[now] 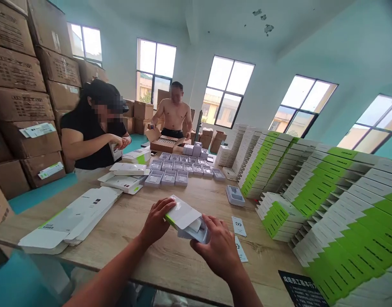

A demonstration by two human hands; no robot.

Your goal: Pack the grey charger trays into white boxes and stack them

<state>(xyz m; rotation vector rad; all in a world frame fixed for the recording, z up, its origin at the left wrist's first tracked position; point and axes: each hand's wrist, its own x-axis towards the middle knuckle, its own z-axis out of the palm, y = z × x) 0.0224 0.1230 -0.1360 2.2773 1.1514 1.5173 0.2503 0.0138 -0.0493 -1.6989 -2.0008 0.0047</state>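
One carton (184, 212) is held above the surface (125, 221) near its front edge, left hand (158, 218) gripping one end, right hand (219, 243) the protruding tray (198, 235), apparently steadying both.

Free room over left tabletop (120, 228); box stacks (330, 181) block right.

Lime green and white on the centre box (184, 213), over a brown, wood-grained worktop (183, 270)
Stacked boxes (325, 187) at 3 o'clock: white, stepped lime bands; trays (168, 177) at 12: pale grey; cartons (21, 106) at 10: brown, dark print; sheet (300, 290) at 5: black, white lettering.
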